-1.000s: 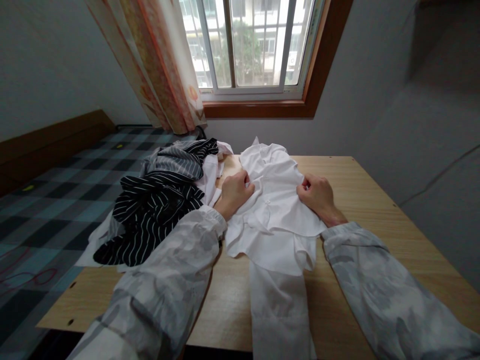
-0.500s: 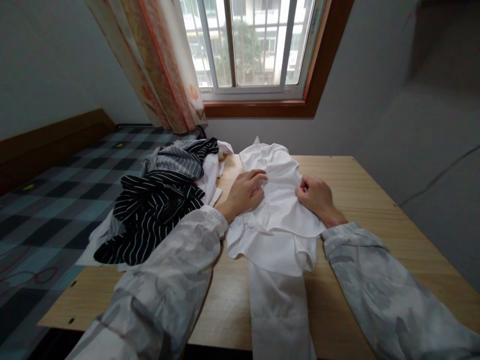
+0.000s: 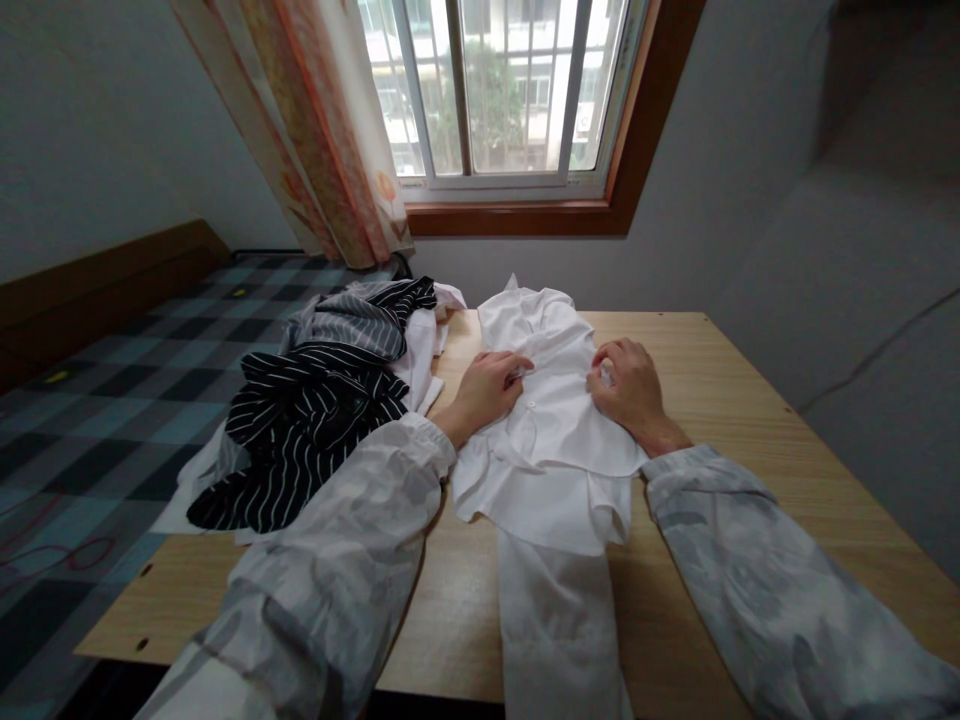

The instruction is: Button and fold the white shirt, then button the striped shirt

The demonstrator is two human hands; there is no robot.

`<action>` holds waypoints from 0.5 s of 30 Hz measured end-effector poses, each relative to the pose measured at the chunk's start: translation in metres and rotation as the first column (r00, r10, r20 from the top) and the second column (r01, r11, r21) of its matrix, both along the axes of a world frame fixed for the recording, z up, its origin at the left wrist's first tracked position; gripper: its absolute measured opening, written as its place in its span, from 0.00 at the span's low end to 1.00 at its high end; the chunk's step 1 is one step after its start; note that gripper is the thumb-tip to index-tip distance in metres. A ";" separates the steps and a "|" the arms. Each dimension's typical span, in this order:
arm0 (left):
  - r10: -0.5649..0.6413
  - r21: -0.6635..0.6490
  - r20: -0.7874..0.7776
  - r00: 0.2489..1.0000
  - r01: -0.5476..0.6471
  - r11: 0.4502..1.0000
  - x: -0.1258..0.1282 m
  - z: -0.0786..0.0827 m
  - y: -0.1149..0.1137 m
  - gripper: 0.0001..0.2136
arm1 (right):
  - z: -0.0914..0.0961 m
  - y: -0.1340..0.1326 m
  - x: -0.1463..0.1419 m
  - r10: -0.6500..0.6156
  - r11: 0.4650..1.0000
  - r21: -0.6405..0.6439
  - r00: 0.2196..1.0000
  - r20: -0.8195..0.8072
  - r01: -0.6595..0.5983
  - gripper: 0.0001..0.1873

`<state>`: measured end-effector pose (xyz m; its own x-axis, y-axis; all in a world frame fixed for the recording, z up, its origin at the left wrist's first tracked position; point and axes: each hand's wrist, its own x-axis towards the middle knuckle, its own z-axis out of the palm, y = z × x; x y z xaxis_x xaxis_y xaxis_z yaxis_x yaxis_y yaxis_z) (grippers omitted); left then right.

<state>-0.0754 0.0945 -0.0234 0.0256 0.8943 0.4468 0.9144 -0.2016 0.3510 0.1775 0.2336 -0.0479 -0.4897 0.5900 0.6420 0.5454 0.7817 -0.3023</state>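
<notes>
Shirt (image 3: 559,435) likely light, limp; take side edges. Right hand (image 3: 630,388) pinches edge; left hand (image 3: 486,392) curled on cloth, grip unclear.

Lit by a window (image 3: 495,100) past the wooden surface's (image 3: 750,430) far edge
Bounded by grey walls (image 3: 765,230), with checked bedding (image 3: 135,370) past left edge

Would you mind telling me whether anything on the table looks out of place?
Nothing looks spilled or damaged. One long strip of the white shirt, perhaps a sleeve, runs past the near edge of the table, so it looks askew. The striped garment at left lies crumpled rather than flat.
</notes>
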 end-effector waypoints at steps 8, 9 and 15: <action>-0.038 0.032 0.061 0.997 0.036 0.999 -0.003 -0.002 0.002 0.14 | -0.014 0.004 -0.006 0.093 0.996 0.004 0.995 -0.023 -0.093 0.23; -0.040 0.032 0.066 0.997 0.038 0.999 -0.002 -0.001 0.002 0.14 | -0.015 0.005 -0.006 0.095 0.995 0.000 0.995 -0.021 -0.095 0.23; -0.040 0.021 0.070 0.997 0.038 0.999 -0.001 0.001 0.000 0.14 | -0.015 0.006 -0.006 0.096 0.995 -0.014 0.995 -0.020 -0.096 0.23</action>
